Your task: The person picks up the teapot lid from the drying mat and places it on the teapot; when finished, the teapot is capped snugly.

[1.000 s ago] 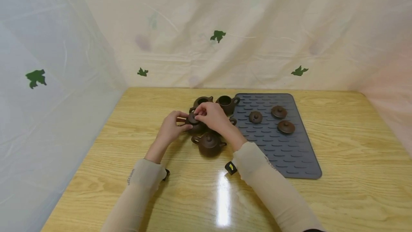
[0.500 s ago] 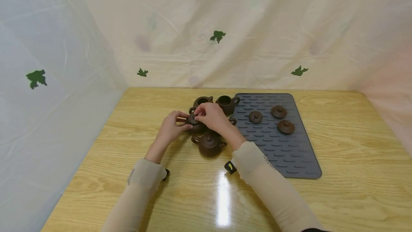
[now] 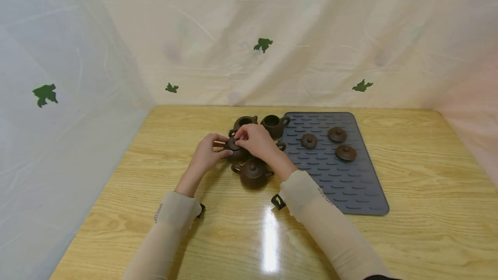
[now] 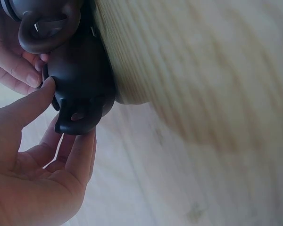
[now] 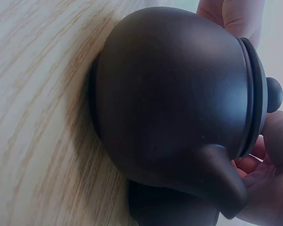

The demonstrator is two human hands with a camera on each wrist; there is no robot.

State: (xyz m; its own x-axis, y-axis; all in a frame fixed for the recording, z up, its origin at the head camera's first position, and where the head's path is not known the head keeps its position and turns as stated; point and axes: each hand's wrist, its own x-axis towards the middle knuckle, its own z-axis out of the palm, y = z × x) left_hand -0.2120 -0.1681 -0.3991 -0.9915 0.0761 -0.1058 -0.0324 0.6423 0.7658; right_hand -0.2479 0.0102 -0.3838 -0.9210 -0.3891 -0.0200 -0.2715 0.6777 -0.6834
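Note:
In the head view my left hand (image 3: 206, 152) holds a small dark brown teapot (image 3: 238, 155) from its left side. Its thumb presses near the rim while the other fingers bend under the looped handle (image 4: 80, 123) in the left wrist view. With thumb and fingertips, my right hand (image 3: 256, 139) pinches the knob of the lid (image 3: 232, 143), which sits at this teapot's mouth. Just in front stands a lidded teapot (image 3: 253, 175), filling much of the right wrist view. Behind the hands are two lidless teapots, one at left (image 3: 245, 121) and one at right (image 3: 273, 129).
To the right lies a grey ridged mat (image 3: 330, 185). Three loose lids rest on it: a small lid (image 3: 309, 141), a back lid (image 3: 337, 135) and a front lid (image 3: 346, 153). A pale curtain (image 3: 202, 55) with green bird shapes hangs behind the wooden table (image 3: 424, 163).

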